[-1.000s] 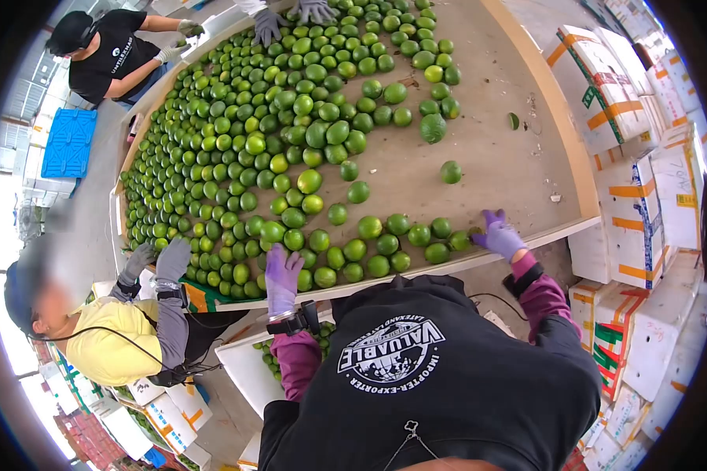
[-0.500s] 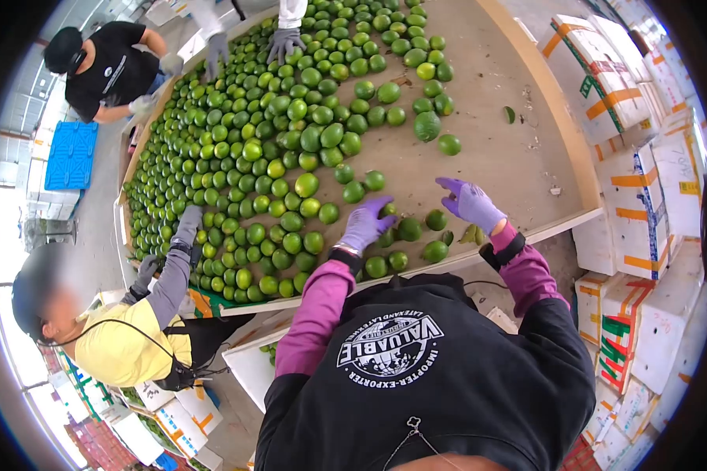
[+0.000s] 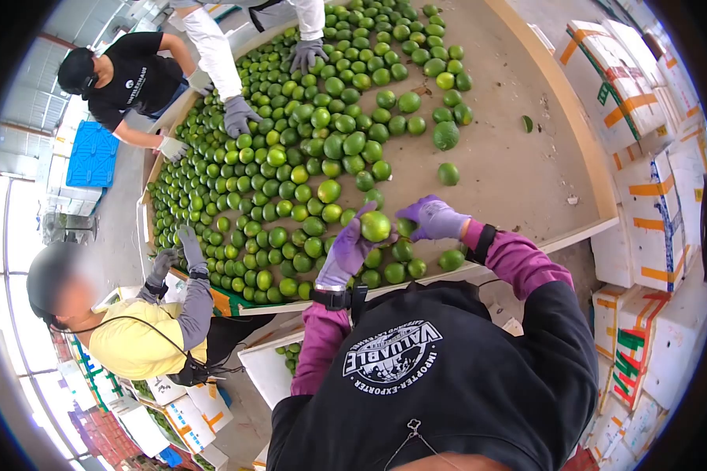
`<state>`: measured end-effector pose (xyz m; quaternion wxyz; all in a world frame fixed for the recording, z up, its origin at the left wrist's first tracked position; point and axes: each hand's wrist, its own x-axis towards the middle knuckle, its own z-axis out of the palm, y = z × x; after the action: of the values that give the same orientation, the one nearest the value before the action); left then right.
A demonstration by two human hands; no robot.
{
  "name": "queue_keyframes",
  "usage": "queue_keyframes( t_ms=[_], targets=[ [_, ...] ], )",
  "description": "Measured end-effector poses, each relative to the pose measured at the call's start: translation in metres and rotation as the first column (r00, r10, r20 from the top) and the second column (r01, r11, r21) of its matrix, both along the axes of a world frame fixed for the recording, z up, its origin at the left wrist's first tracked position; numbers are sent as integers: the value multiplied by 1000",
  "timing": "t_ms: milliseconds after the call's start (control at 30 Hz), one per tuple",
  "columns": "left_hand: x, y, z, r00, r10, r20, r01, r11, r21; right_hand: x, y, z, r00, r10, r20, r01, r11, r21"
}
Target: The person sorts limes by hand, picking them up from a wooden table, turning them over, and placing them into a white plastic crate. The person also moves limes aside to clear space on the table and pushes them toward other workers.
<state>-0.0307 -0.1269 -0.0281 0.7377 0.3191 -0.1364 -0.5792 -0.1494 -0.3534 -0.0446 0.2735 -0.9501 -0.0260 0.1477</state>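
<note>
Both of my hands wear purple gloves and are over the near edge of a wide table (image 3: 526, 169) spread with green limes. In my left hand (image 3: 344, 251), the fingers are curled around a yellowish-green lime (image 3: 375, 226) raised above the others. Close to its right is my right hand (image 3: 436, 218), its fingertips closed on a darker lime (image 3: 405, 228), partly hidden by the fingers. Several loose limes (image 3: 394, 272) lie just beneath my hands by the table edge. A large rough-skinned lime (image 3: 445, 136) rests farther out.
A wooden rim (image 3: 562, 94) borders the table. Stacked white boxes (image 3: 644, 212) with orange tape stand at the right. Co-workers' gloved hands (image 3: 239, 118) work in the lime pile at the far side. A person in a yellow top (image 3: 145, 334) is at my left, beside a white box (image 3: 269, 373).
My left hand has taken hold of a lime and lifted it. My right hand has moved left to a lime. A co-worker's gloved hand reaches farther into the pile; the view has shifted slightly.
</note>
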Motion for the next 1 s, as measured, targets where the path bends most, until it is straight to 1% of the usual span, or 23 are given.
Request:
queue_keyframes(
  t_ms=[33,67,100,133,167,200,233,267,300,367,400,433,500,533,567,633,667,700,767,833,867,933,1000],
  targets=[
    [0,9,2,996,45,-78,-45,999,10,1,-3,4,981,-193,-33,195,942,273],
    [1,23,-3,983,141,-119,-134,989,59,0,-10,9,973,-224,-59,226,860,457],
    [2,35,-9,982,145,-122,-139,989,58,-2,-14,15,974,-220,-62,224,862,455],
    [0,44,-13,940,333,-69,-314,928,200,-7,-17,18,946,-207,-249,323,559,764],
    [-2,51,-18,869,495,9,-471,820,324,-12,-19,20,906,-120,-407,421,146,895],
    [-3,58,-18,873,487,3,-462,826,322,-17,-17,15,911,-47,-409,410,11,912],
    [-4,64,-17,857,500,126,-495,731,469,-21,-16,10,910,-59,-410,411,13,911],
    [-3,65,-18,836,487,252,-532,607,591,-25,-14,5,907,-10,-421,416,-126,900],
    [-3,63,-23,838,484,251,-529,611,588,-27,-11,5,905,43,-424,419,-264,869],
    [-4,59,-36,679,447,582,-727,524,444,-27,-9,6,909,47,-415,411,-269,871],
    [-5,47,-32,635,492,596,-761,528,376,-25,-6,7,912,55,-407,405,-277,871],
    [-5,41,-33,630,495,598,-766,523,374,-22,-3,14,913,61,-404,404,-275,872],
    [-3,29,-36,373,100,922,-748,621,235,-16,2,27,851,-199,-485,524,365,770],
    [-9,17,-25,199,4,980,-722,677,144,-13,4,16,856,-204,-475,516,395,760],
    [-15,9,-21,194,2,981,-728,671,143,-9,7,6,860,-195,-472,509,397,764],
    [-20,-5,-18,169,-193,966,-560,788,256,7,10,-2,889,-380,-257,443,568,693],
    [-17,-10,-20,163,-195,967,-569,783,253,18,7,1,885,-457,-87,411,681,606],
    [-15,-13,-23,130,-244,961,-582,766,273,31,2,4,888,-451,-86,404,681,611],
    [0,-18,-18,95,-301,949,-593,748,297,64,-11,10,821,-483,304,329,836,439],
    [31,-35,1,-120,-371,921,-626,748,220,108,-22,27,789,-448,421,318,884,344],
    [53,-48,2,-112,-395,912,-625,741,244,128,-26,33,755,-391,527,313,920,236],
    [90,-81,6,-294,-415,861,-696,711,105,169,-29,18,800,-312,512,301,948,107],
    [127,-114,5,-284,-310,907,-662,748,48,188,-16,-26,848,-205,490,276,958,-76]
  ],
)
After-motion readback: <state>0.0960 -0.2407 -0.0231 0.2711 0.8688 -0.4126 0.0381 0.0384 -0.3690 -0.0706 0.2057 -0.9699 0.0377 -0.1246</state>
